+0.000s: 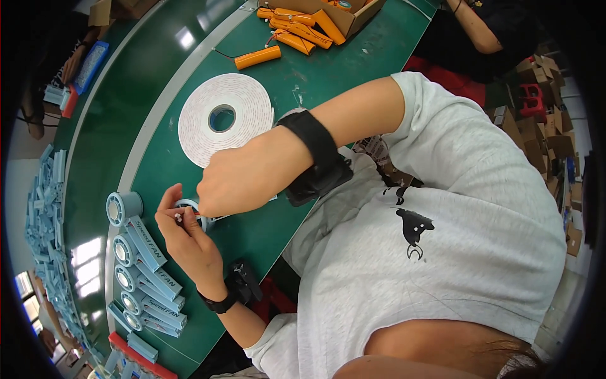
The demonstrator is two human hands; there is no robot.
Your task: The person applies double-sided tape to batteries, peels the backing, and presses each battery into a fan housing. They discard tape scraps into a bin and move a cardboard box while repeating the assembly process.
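I am watching my left hand (192, 245) holding its grip nearly closed, thumb and forefinger apparently pinching a small white connector (178, 217). My right hand (238, 180) is lying bent over from the other side, its fingers folded; its fingertips are hiding from this view, so I cannot tell how far that grip is closing or what it is holding. Between the two hands, a light-blue ring-shaped part (189, 203) is showing just behind the left fingers, low over the green tabletop (334, 71), mostly hidden by the hands.

Beside the left hand, a row of light-blue fan bodies (149, 246) is lying along the tabletop's metal edging, round heads pointing outward. Just beyond the right hand, a large white roll of tape (196, 120) is lying flat. Farther off, a single orange cylinder (257, 57) is resting near a cluster of wired orange cylinders (297, 30) beside a cardboard box (358, 18)
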